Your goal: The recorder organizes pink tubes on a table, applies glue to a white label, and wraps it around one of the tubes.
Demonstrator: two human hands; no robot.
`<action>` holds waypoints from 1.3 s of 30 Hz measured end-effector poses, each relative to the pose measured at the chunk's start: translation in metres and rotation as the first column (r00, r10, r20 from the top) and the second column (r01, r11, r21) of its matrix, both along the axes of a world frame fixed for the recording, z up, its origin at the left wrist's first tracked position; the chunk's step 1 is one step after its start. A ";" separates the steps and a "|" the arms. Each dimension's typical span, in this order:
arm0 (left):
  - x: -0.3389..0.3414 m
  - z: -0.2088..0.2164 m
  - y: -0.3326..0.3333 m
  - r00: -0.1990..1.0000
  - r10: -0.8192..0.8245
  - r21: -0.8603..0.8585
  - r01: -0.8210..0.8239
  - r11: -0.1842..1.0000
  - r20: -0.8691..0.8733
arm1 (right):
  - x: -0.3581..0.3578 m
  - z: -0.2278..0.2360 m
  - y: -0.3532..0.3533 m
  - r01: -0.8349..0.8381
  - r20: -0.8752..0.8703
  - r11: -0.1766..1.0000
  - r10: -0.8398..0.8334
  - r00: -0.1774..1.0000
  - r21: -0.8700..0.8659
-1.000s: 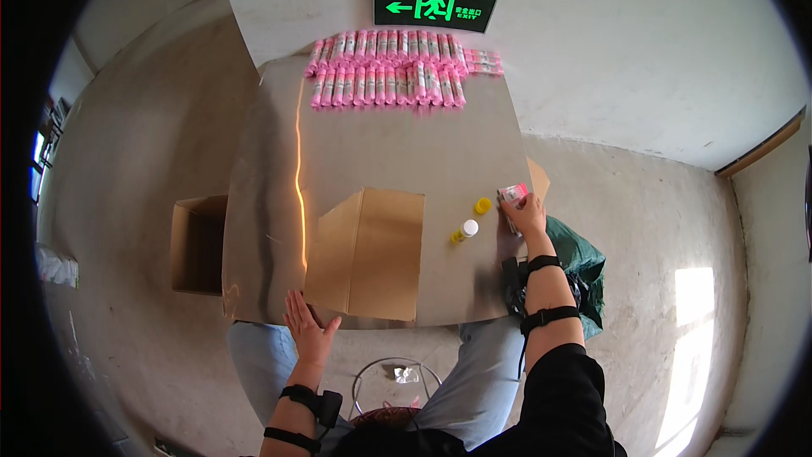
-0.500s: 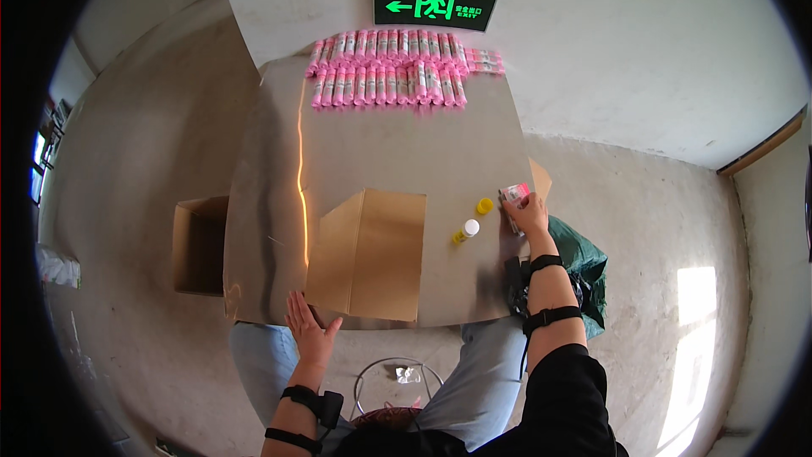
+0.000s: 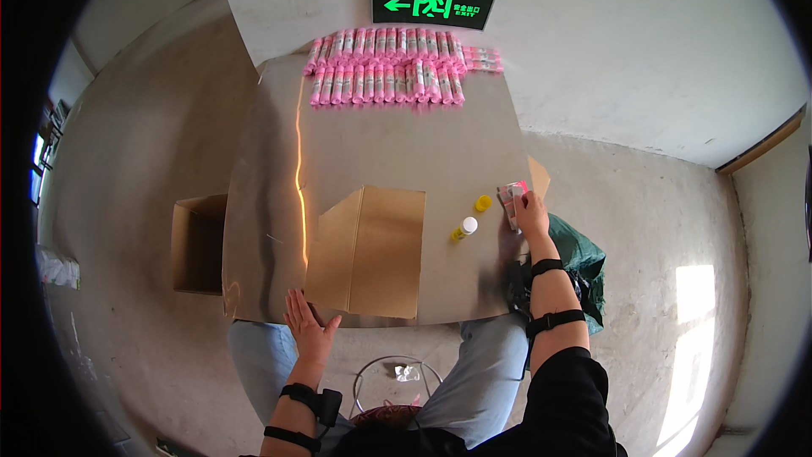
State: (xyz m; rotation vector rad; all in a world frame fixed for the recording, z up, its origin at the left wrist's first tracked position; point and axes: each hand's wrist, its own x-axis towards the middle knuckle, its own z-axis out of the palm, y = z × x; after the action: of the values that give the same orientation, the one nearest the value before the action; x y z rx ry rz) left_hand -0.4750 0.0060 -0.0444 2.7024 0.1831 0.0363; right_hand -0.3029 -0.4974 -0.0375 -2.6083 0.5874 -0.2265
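My left hand (image 3: 309,329) lies with fingers spread at the table's front edge, beside the near left corner of a flat brown cardboard piece (image 3: 387,254). At the table's right edge, my right hand (image 3: 532,216) is closed in a pinch at a small stack of pink-and-white printed labels (image 3: 510,193). Its fingertips seem to grip one label, though they partly hide it. To the left of that hand stand a small yellow bottle with a white top (image 3: 465,228) and a round yellow cap (image 3: 483,203).
Many pink rolls (image 3: 385,85) lie in rows at the table's far end. An open cardboard box (image 3: 199,245) stands past the left edge. A dark green bag (image 3: 584,267) sits beyond the right edge, under my forearm. A lit green sign (image 3: 433,5) is on the wall.
My right hand has shifted slightly towards me, and its fingers have drawn back, so more of the label stack shows. My left hand stays at the table's edge.
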 end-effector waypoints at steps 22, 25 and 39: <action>-0.042 0.199 -0.104 0.917 -0.398 -0.952 -0.118 -0.284 0.005 | -0.232 0.214 0.197 -0.522 0.454 -0.083 -0.391 0.801 0.849; -0.062 0.235 -0.125 0.938 -0.340 -0.926 -0.063 -0.373 0.074 | -0.255 0.210 0.240 -0.562 0.469 -0.144 -0.407 0.784 0.814; -0.009 0.100 -0.076 0.941 -0.315 -0.747 0.297 0.595 0.123 | -0.221 0.077 0.242 -0.252 0.251 0.769 0.123 0.960 0.588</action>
State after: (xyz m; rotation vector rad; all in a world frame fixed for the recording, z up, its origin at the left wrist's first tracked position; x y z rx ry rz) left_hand -0.4841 -0.0703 0.0559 1.8377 -0.2325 -0.1468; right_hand -0.5243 -0.2555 0.0398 -1.9525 0.2575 -0.1872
